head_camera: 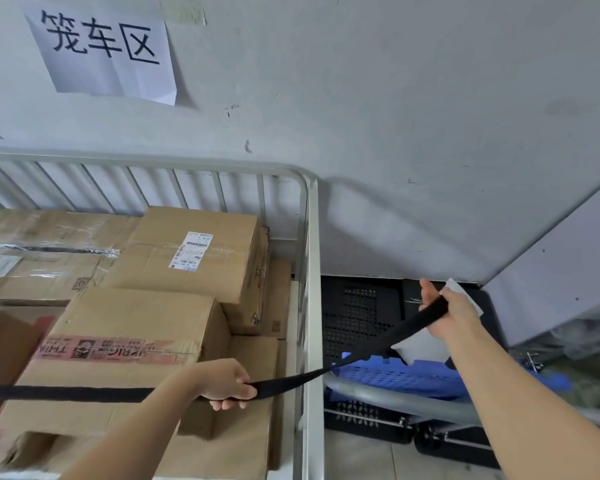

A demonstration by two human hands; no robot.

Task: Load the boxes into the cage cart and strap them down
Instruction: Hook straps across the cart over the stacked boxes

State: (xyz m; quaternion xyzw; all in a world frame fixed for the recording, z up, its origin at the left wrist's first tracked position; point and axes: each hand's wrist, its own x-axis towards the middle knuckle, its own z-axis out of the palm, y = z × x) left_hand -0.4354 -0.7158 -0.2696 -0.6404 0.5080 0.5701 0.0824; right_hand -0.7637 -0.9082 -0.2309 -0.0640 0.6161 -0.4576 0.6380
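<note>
Several brown cardboard boxes [136,327] are stacked inside the white metal cage cart [313,271], which stands against the wall. A black strap [70,393] runs across the front boxes from the left edge, passes out past the cart's right post and rises to the right. My left hand [227,384] is closed on the strap just inside the cart's right side. My right hand [445,311] grips the strap's far end outside the cart, pulled taut, with a white tab showing behind the fingers.
A paper sign [101,46] with black characters hangs on the grey wall above the cart. Right of the cart, black perforated crates [357,317] and a blue crate [413,375] sit on the floor with a grey tube. A grey cabinet [568,271] stands at far right.
</note>
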